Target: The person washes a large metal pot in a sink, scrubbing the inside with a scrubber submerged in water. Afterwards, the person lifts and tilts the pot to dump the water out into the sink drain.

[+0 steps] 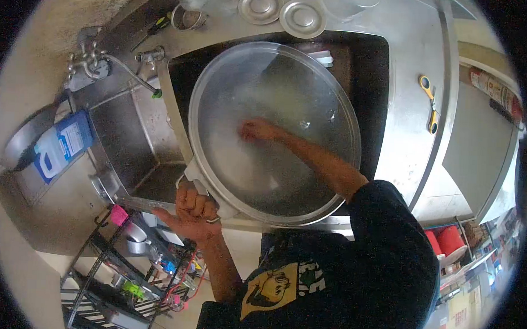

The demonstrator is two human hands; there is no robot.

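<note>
A large round metal pot [262,190] with a wide rim sits over the dark sink basin. At its lower left side, my left hand [195,208] is closed around the pot's loop handle [215,219], with the thumb pointing out to the left. My right hand [257,131] reaches inside the pot, over its hazy grey inner surface. Its fingers look curled but are smeared by motion, and whether they hold anything is hidden. Small shiny spots show on the pot's inside, right of the hand.
Left of the pot are a second sink basin [125,130], a faucet [90,63] and a blue-and-white jug [64,143]. Scissors [431,103] lie on the right counter. Two metal lids [303,18] rest at the back. A wire rack [126,270] stands lower left.
</note>
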